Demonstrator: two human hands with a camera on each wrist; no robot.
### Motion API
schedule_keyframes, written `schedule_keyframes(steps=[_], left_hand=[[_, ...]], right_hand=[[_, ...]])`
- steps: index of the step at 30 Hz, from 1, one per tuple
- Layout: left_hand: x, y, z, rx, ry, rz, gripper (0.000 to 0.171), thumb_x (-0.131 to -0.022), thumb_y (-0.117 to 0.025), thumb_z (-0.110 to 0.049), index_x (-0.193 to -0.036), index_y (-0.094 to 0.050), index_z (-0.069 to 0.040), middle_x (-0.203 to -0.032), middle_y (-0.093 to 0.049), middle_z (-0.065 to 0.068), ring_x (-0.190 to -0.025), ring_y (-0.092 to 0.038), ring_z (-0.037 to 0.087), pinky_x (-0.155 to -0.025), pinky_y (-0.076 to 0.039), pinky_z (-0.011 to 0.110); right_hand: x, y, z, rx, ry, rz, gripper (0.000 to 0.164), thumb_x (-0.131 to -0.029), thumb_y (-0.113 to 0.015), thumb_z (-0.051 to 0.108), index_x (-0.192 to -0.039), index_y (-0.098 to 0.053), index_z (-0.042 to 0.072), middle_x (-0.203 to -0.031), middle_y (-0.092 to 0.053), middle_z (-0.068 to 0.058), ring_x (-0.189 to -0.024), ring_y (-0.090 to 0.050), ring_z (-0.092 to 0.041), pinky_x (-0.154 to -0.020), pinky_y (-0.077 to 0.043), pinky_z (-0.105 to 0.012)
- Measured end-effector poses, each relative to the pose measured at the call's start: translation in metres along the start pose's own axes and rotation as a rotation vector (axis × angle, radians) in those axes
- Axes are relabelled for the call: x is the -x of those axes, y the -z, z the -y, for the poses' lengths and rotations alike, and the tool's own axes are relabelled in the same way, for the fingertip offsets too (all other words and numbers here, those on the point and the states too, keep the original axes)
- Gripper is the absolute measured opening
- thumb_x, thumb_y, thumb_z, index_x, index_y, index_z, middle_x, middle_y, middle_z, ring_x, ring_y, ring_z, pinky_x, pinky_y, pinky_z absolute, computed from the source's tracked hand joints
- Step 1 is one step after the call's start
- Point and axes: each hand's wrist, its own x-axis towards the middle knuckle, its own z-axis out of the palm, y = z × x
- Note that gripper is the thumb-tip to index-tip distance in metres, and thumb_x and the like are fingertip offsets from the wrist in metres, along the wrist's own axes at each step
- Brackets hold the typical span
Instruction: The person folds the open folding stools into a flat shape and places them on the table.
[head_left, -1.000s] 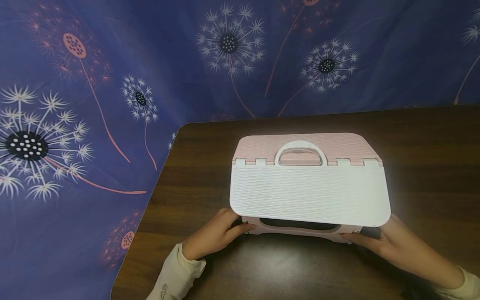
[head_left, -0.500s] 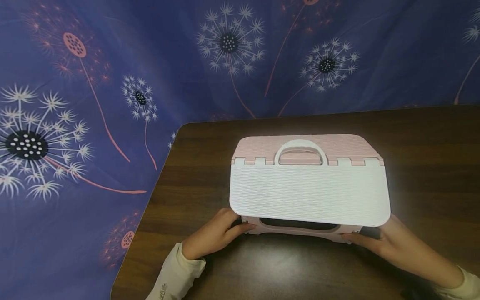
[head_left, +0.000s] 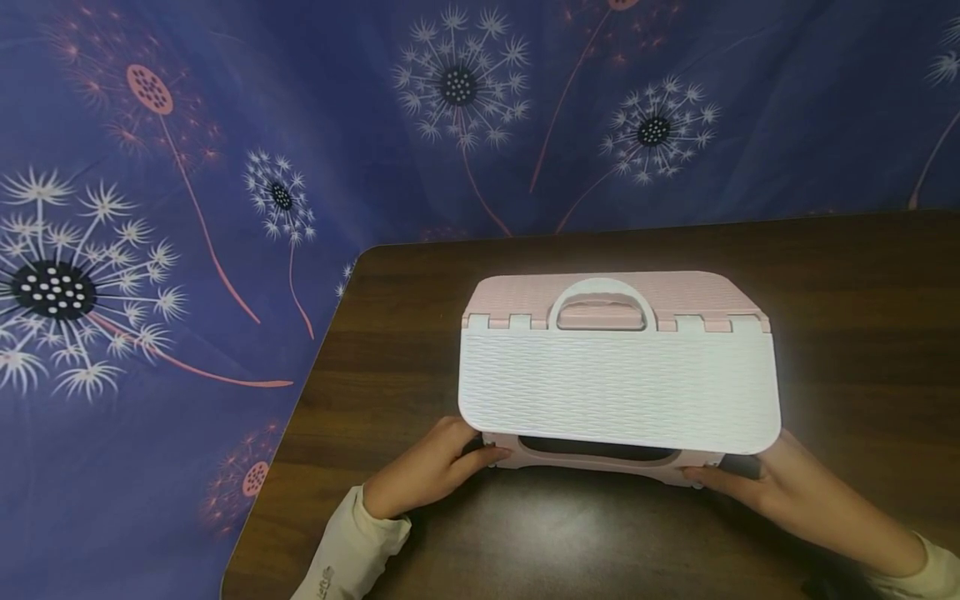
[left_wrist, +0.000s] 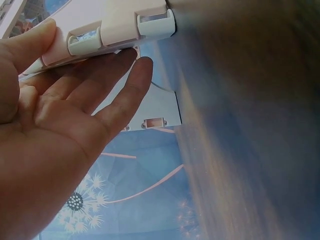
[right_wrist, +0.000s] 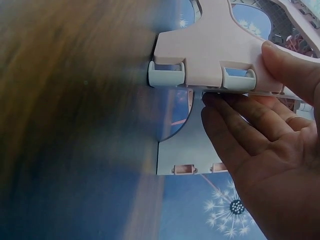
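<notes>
A pink-and-white plastic folding step stool (head_left: 615, 383) stands on the wooden table in the head view, its white half nearer and pink half behind. A white arched handle (head_left: 602, 287) rises at the seam of its top. My left hand (head_left: 435, 468) grips the near leg panel at its left side, thumb on the pink front (left_wrist: 115, 25) and fingers reaching in behind the edge. At the opposite side my right hand (head_left: 787, 492) holds the same panel (right_wrist: 205, 55) likewise, thumb in front, fingers behind. Much of both hands' fingers is hidden under the top in the head view.
The dark wooden table (head_left: 390, 350) extends around the stool, with its rounded left edge visible. A blue cloth (head_left: 337, 100) with a dandelion print hangs behind and to the left. White hinge pieces (right_wrist: 167, 75) line the stool's leg panel.
The pink rear half of the top has dipped very slightly, its far edge now a little lower in the head view. Both hands keep the same place and grip.
</notes>
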Motion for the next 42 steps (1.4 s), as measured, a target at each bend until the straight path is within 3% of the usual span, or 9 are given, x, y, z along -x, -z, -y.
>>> schedule_keyframes(steps=[7, 18, 29, 36, 42], left_hand=[[0.0009, -0.0002, 0.0005, -0.004, 0.004, 0.003, 0.026, -0.102, -0.058, -0.023, -0.128, -0.055, -0.021, -0.104, -0.064, -0.014, -0.091, -0.058, 0.003, -0.083, -0.05, 0.024], [0.0009, -0.0007, 0.0009, -0.012, -0.012, -0.004, 0.026, -0.102, -0.058, -0.023, -0.128, -0.055, -0.02, -0.101, -0.063, -0.014, -0.088, -0.056, 0.003, -0.08, -0.05, 0.023], [0.0004, -0.0007, 0.0016, 0.001, -0.039, -0.001, 0.03, -0.103, -0.058, -0.021, -0.132, -0.052, -0.02, -0.102, -0.064, -0.012, -0.087, -0.056, 0.003, -0.079, -0.05, 0.023], [0.0004, -0.0006, 0.0016, 0.01, -0.018, 0.017, 0.029, -0.104, -0.056, -0.022, -0.132, -0.052, -0.021, -0.108, -0.064, -0.013, -0.092, -0.057, 0.003, -0.084, -0.05, 0.025], [0.0007, -0.0004, -0.0006, 0.013, 0.001, 0.02, 0.032, -0.104, -0.055, -0.022, -0.135, -0.05, -0.02, -0.104, -0.062, -0.013, -0.09, -0.056, 0.004, -0.081, -0.049, 0.024]], right_hand=[[-0.0007, 0.0003, -0.0005, -0.022, 0.017, 0.02, 0.077, -0.059, -0.091, -0.011, -0.119, -0.054, 0.021, -0.1, -0.061, 0.017, -0.091, -0.056, -0.001, -0.088, -0.037, -0.01], [-0.0007, 0.0, -0.0045, -0.033, 0.051, 0.029, 0.078, -0.058, -0.091, -0.011, -0.121, -0.053, 0.018, -0.103, -0.061, 0.017, -0.092, -0.057, -0.001, -0.087, -0.039, -0.011], [0.0, 0.0, -0.0022, -0.05, 0.015, 0.03, 0.077, -0.06, -0.09, -0.012, -0.12, -0.054, 0.021, -0.101, -0.063, 0.016, -0.091, -0.058, -0.002, -0.087, -0.038, -0.01], [-0.0001, 0.0001, -0.0028, -0.06, -0.008, 0.027, 0.085, -0.061, -0.09, -0.011, -0.13, -0.05, 0.015, -0.113, -0.06, 0.011, -0.103, -0.053, -0.003, -0.094, -0.034, -0.01], [0.0016, -0.0009, -0.0042, -0.09, -0.041, 0.031, 0.085, -0.062, -0.09, -0.009, -0.132, -0.048, 0.013, -0.114, -0.059, 0.009, -0.103, -0.052, -0.003, -0.094, -0.032, -0.011]])
